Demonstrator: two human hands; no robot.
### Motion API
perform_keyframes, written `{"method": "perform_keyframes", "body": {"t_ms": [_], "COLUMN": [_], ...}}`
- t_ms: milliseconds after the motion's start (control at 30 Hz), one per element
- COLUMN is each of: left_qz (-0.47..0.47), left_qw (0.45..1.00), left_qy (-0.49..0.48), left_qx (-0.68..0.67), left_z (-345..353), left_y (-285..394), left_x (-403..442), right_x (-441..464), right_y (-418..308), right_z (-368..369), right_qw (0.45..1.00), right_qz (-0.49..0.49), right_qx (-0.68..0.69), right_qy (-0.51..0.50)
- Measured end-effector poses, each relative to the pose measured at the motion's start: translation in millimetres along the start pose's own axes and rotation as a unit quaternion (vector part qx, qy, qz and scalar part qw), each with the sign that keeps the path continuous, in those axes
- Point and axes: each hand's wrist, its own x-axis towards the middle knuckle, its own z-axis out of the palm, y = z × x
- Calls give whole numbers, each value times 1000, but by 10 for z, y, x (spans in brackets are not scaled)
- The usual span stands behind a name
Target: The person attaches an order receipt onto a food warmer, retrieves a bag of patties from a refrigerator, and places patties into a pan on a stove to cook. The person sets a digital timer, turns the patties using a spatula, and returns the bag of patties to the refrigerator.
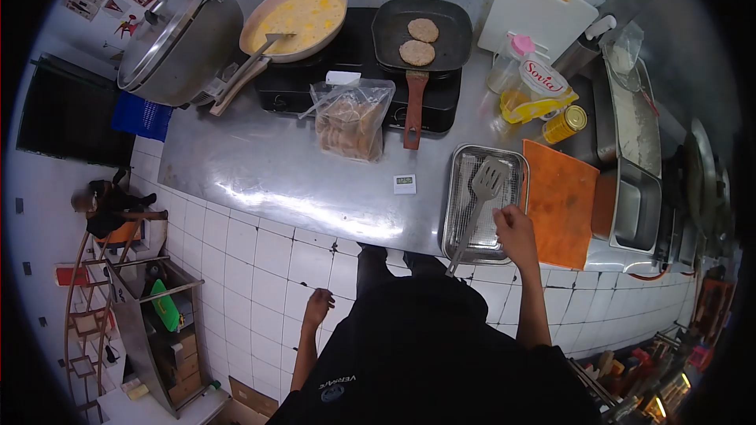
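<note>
My right hand [516,234] is above the right edge of a wire-mesh tray [525,181], fingers curled in, with nothing visible in them. Just left of it, a grey slotted spatula [479,203] lies slantwise across the tray, its handle end past the front rim. My left hand [318,309] hangs over the floor, away from the counter, loosely closed with nothing visible in it. Two patties [417,52] lie in a black square grill pan [451,12] on the stove. A pale frying pan [256,20] holds a yellow egg-like mixture, with another spatula [273,42] resting in it.
A bag of sliced bread [352,127] and a small digital timer [404,184] are on the steel counter [260,165]. An orange mat [557,212], a yellow can [565,124] and bottles are at the right. A large lidded pot [193,51] stands at the left; the grill pan handle [415,110] juts forward.
</note>
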Motion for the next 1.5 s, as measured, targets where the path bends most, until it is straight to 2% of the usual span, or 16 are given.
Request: {"method": "perform_keyframes", "body": {"t_ms": [67,133,233,433,500,567,700,767,833,933,1067,1167,1233,1333,1433,1500], "left_qz": [10,14,33,35,93,103,155,165,177,163,120,91,87,76,66,63], "left_qw": [998,998,998,996,988,987,980,982,980,977,979,984,984,989,994,996], "left_qy": [28,29,20,42,64,70,59,58,63,96,128,125,129,107,81,70], "left_qx": [-48,-47,-54,-65,-107,-106,-113,-71,-70,-96,-102,-88,-85,-63,-26,-7], "left_z": [15,47,130,373,478,559,653,649,619,526,475,503,549,622,653,663], "left_y": [166,279,206,267,419,547,774,842,896,726,374,256,205,189,291,397], "left_x": [57,50,58,5,49,142,301,331,279,215,92,-22,-42,-37,5,25], "right_x": [104,162,221,256,286,325,795,1087,1635,1718,1719,1830,1868,1924,1804,1739], "right_y": [-94,7,221,426,346,191,-229,-453,-169,-505,-869,-858,-875,-889,-922,-963], "right_z": [85,227,406,602,592,565,996,1310,1874,2013,2072,2192,2176,2197,2163,2084], "right_qw": [1000,993,978,967,964,980,990,980,988,980,981,955,967,962,963,963], "right_qz": [-16,-45,-13,29,18,-63,-139,8,-109,-171,-130,-198,-168,-204,-182,-191], "right_qx": [-16,-108,-206,-245,-262,-185,26,157,112,67,81,159,113,61,-55,-66], "right_qy": [4,5,-33,-57,-36,24,-11,-124,-17,79,121,153,157,173,193,176]}}
